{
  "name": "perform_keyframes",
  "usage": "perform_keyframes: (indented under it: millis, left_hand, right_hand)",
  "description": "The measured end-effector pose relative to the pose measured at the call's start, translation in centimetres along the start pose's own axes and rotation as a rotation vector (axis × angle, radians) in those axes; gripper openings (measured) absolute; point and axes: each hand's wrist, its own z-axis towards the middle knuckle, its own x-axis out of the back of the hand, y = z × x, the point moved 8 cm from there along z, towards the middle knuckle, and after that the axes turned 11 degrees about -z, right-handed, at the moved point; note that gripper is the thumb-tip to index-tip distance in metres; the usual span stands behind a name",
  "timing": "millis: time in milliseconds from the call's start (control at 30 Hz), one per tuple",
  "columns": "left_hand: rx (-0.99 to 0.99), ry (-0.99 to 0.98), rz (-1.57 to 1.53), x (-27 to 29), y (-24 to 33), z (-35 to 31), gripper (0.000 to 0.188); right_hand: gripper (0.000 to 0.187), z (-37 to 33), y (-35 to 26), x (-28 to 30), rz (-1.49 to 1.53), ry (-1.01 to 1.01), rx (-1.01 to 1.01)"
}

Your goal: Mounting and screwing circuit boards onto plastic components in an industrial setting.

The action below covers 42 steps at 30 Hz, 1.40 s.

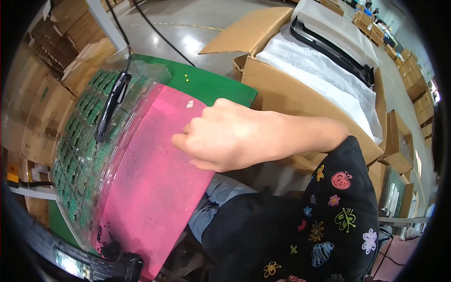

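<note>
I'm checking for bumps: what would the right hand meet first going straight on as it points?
Across the pink mat, the right hand would likely meet the clear tray, though depth is unclear.

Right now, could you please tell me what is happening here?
The person's right hand is curled shut over a flat pink mat; whether its grip holds anything is hidden. The left hand is out of view. Left of the mat, a slim black corded tool shows over a clear plastic tray of small green pieces. To the upper right stands an open brown cardboard box with a long black part in it.
</note>
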Motion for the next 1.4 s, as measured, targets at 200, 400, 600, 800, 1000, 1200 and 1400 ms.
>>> perform_keyframes:
  millis: [200, 400, 600, 800, 1000, 1200, 1400]
  left_hand:
    - [0.297, 0.26, -0.627, 13.0, -7.1, -2.6, 0.037]
    - [0.62, 0.436, -1.025, 13.3, -9.2, -3.2, 0.037]
    - [0.383, 0.71, -0.779, 24.8, -17.4, -1.1, 0.015]
    - [0.354, 0.589, -0.713, 21.7, -19.7, -0.2, 0.016]
    - [0.304, 0.471, -0.586, 18.4, -18.8, -1.4, 0.019]
    - [0.279, 0.326, -0.422, 15.6, -14.1, -3.4, 0.021]
    - [0.235, 0.175, -0.364, 8.9, -10.3, -4.4, 0.024]
  right_hand:
    - [0.028, -1.8, -2.2, -5.5, 0.097, -0.396, 0.289]
    - [0.029, -11.8, -7.0, -28.4, -0.129, -1.19, 0.406]
    - [0.028, -17.8, -5.3, -57.5, -0.608, -1.727, -0.123]
    - [0.025, -13.9, -3.8, -60.0, -0.904, -1.313, -0.154]
    - [0.029, -9.0, -2.5, -33.6, 0.539, -1.084, -0.15]
    - [0.024, -12.6, 18.4, -6.1, 0.56, 0.063, -0.899]
    - [0.055, -35.6, 38.6, -9.4, -0.58, 0.316, -1.609]
